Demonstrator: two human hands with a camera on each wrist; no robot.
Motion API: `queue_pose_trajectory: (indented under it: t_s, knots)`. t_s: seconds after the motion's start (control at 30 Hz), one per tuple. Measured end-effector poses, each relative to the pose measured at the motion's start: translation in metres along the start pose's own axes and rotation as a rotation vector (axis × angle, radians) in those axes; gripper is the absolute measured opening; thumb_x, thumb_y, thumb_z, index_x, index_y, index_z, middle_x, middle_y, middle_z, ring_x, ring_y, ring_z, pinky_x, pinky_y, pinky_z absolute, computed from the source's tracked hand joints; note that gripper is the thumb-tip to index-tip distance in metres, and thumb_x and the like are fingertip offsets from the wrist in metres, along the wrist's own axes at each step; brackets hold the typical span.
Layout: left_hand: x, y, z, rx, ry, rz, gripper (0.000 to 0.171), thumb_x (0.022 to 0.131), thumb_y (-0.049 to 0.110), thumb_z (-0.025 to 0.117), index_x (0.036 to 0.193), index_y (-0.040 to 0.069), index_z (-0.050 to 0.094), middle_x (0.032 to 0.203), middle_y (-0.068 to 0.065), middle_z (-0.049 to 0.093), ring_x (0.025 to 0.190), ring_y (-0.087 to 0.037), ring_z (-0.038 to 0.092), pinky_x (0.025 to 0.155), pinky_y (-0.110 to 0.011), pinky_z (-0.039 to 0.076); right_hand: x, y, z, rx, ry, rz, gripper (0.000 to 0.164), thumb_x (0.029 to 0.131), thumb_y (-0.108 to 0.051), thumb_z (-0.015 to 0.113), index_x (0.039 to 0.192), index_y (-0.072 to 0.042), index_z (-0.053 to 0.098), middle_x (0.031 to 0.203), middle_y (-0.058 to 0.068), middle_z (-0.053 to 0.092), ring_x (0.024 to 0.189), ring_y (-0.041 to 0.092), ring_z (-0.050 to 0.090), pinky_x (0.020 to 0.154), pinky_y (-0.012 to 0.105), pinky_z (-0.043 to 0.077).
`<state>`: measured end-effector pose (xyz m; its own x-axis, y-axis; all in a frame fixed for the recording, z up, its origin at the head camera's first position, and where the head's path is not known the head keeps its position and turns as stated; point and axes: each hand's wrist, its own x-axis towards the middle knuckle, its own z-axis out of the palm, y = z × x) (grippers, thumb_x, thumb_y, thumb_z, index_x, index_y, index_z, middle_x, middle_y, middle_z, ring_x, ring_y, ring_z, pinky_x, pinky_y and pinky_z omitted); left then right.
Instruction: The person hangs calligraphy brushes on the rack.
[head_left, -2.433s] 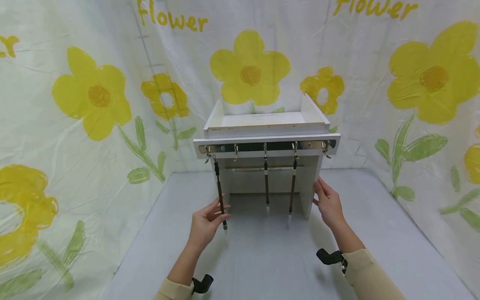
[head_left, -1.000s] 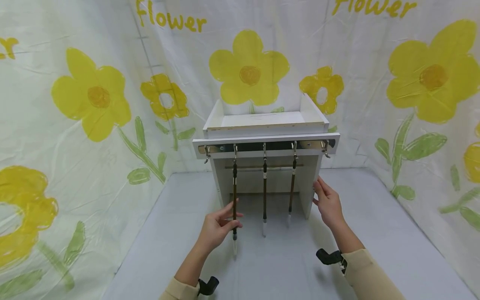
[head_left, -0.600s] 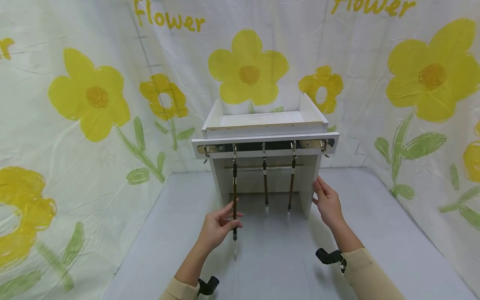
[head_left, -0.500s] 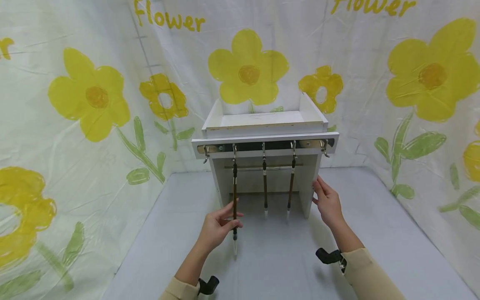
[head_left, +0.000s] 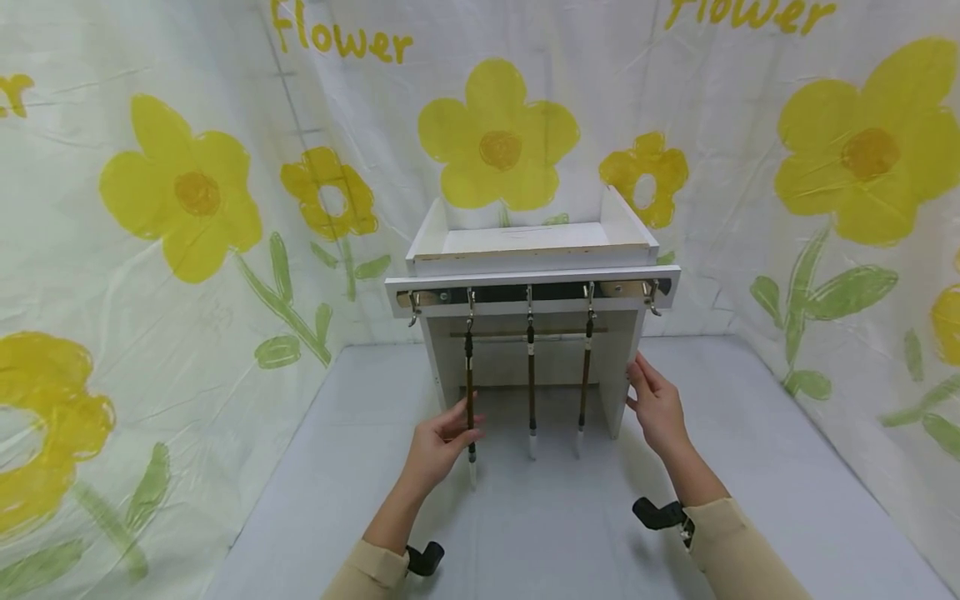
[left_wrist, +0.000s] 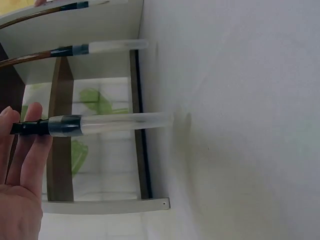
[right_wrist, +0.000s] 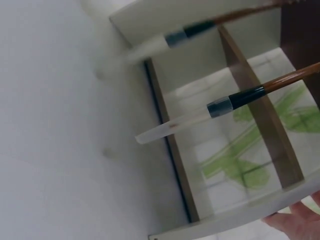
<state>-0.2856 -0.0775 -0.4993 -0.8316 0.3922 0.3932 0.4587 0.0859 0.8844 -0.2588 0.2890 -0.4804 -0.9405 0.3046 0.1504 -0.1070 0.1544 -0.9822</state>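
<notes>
A calligraphy brush (head_left: 469, 383) with a dark brown handle and a clear cap (left_wrist: 125, 122) over its tip hangs nearly upright below the second hook (head_left: 471, 304) from the left. My left hand (head_left: 435, 450) pinches its lower part, just above the cap. Two similar brushes, a middle one (head_left: 532, 383) and a right one (head_left: 585, 383), hang from the third and fourth hooks. My right hand (head_left: 660, 408) rests its fingertips against the outer side of the rack's right panel (head_left: 618, 375); no fingers show on the panel's inner face.
The white wooden rack (head_left: 532, 262) carries a metal hook strip (head_left: 495, 293) along its front. The leftmost hook (head_left: 413, 308) and rightmost hook (head_left: 651, 298) hold nothing. A white cloth (head_left: 540, 533) covers the table. Behind stands a flower-painted sheet (head_left: 247, 50).
From left of the second hook, the pinched brush has moved right to hang below it. Lately my left hand and the cap end shifted up, toward the rack. The right hand stayed; the other brushes swing.
</notes>
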Motion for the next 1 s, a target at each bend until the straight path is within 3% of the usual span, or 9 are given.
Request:
queue_pose_trajectory:
  t_s: [0.13, 0.43, 0.63, 0.77, 0.93, 1.0]
  knots:
    - [0.007, -0.007, 0.003, -0.012, 0.014, 0.002, 0.054, 0.092, 0.006, 0.072, 0.144, 0.014, 0.058, 0.119, -0.021, 0.072, 0.101, -0.037, 0.073, 0.085, -0.027, 0.06, 0.0, 0.0, -0.001, 0.003, -0.004, 0.006, 0.066, 0.104, -0.053, 0.042, 0.16, -0.019, 0.028, 0.161, 0.014, 0.037, 0.145, 0.033, 0.04, 0.104, 0.046, 0.047]
    - [0.014, -0.012, 0.006, 0.052, 0.026, -0.017, 0.052, 0.095, 0.011, 0.07, 0.145, 0.015, 0.056, 0.121, -0.01, 0.073, 0.107, -0.027, 0.073, 0.09, -0.03, 0.059, 0.0, -0.001, 0.001, 0.028, -0.017, 0.015, 0.059, 0.107, -0.045, 0.043, 0.159, -0.022, 0.03, 0.162, 0.012, 0.035, 0.146, 0.032, 0.038, 0.106, 0.047, 0.046]
    - [0.014, -0.012, 0.006, 0.074, 0.043, -0.027, 0.051, 0.094, 0.004, 0.07, 0.143, 0.008, 0.057, 0.127, -0.015, 0.07, 0.119, -0.032, 0.066, 0.091, -0.038, 0.059, 0.0, -0.004, 0.001, 0.007, -0.024, 0.004, 0.059, 0.106, -0.045, 0.047, 0.158, -0.022, 0.033, 0.161, 0.011, 0.036, 0.145, 0.033, 0.04, 0.104, 0.046, 0.047]
    - [0.007, -0.01, -0.001, 0.116, 0.08, -0.043, 0.053, 0.094, 0.001, 0.07, 0.144, 0.004, 0.055, 0.135, -0.016, 0.065, 0.127, -0.037, 0.059, 0.091, -0.04, 0.059, -0.001, 0.003, -0.008, -0.087, -0.017, -0.048, 0.059, 0.105, -0.048, 0.047, 0.157, -0.022, 0.038, 0.159, 0.01, 0.041, 0.142, 0.033, 0.045, 0.098, 0.038, 0.052]
    - [-0.001, -0.008, -0.025, 0.116, 0.095, -0.023, 0.052, 0.096, 0.01, 0.07, 0.145, 0.003, 0.053, 0.136, -0.018, 0.064, 0.127, -0.039, 0.059, 0.091, -0.037, 0.059, -0.008, 0.008, -0.026, -0.28, 0.041, -0.162, 0.05, 0.108, -0.042, 0.045, 0.151, -0.017, 0.049, 0.148, 0.011, 0.055, 0.131, 0.034, 0.056, 0.086, 0.014, 0.054]
    - [-0.002, -0.005, -0.036, 0.146, 0.117, -0.011, 0.05, 0.097, 0.015, 0.07, 0.144, 0.007, 0.056, 0.133, -0.016, 0.066, 0.125, -0.035, 0.062, 0.09, -0.036, 0.059, -0.012, 0.008, -0.033, -0.374, 0.067, -0.203, 0.048, 0.108, -0.041, 0.045, 0.149, -0.016, 0.052, 0.144, 0.012, 0.058, 0.126, 0.036, 0.06, 0.084, 0.015, 0.056]
